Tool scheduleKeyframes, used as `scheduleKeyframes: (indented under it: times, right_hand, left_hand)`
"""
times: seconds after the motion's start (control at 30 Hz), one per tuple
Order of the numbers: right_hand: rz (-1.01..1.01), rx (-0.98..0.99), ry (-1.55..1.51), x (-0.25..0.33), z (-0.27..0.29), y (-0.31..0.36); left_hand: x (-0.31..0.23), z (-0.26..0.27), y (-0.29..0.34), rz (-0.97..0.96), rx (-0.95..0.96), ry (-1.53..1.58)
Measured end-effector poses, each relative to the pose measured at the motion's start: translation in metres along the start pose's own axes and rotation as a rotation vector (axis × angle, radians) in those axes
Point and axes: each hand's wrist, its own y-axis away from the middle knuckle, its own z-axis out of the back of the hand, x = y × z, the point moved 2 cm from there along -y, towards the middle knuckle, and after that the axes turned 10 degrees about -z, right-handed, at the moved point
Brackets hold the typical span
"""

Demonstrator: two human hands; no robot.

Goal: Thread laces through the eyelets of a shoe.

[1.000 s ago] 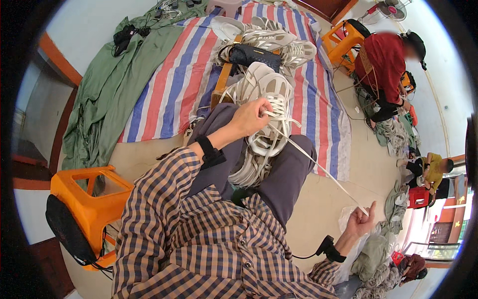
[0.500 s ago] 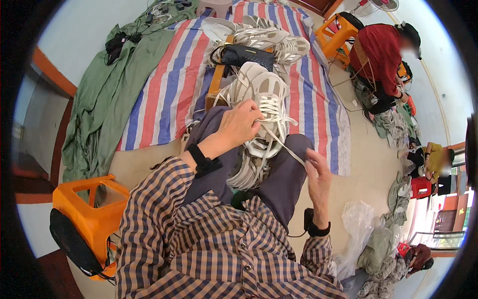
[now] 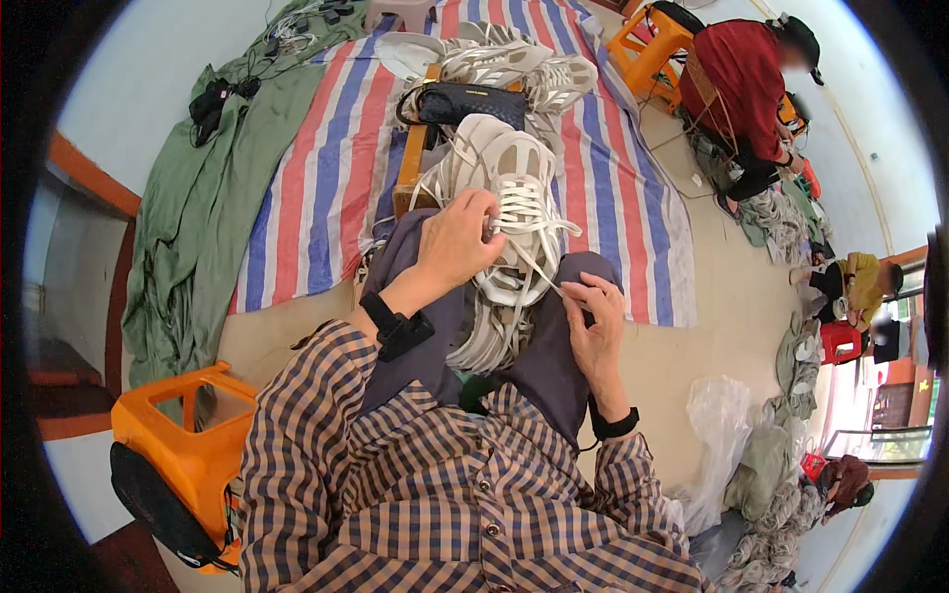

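A white and grey sneaker stands between my knees with its toe pointing away from me. Its white shoelace is threaded in rows across the front, with loose loops and ends near the collar. My left hand is at the left of the laces, its fingers closed on the shoelace near the top rows. Over my right knee, my right hand pinches a loose end of the same lace, which runs slanting back to the shoe. Behind it, another pale sneaker leans against the first. More shoelaces hang in a bundle below the shoe.
Several sneakers and a black pouch lie beyond, by a wooden frame on a striped sheet. An orange stool stands at my left, plastic bags at my right. A person in red works at far right.
My right hand has moved left and slightly up, closer to the shoe, keeping the lace end. My left hand has shifted slightly left. The view has turned a little.
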Motion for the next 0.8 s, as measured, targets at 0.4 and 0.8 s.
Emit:
scheduleKeyframes:
  times: [0.4, 0.8]
  right_hand:
    - [0.066, -0.063, -0.012, 0.000, -0.001, -0.002]
    - [0.197, 0.050, 0.018, -0.001, -0.007, -0.016]
  left_hand:
    - [0.024, -0.009, -0.009, 0.124, 0.007, 0.075]
    - [0.010, 0.002, -0.010, 0.102, 0.061, 0.292]
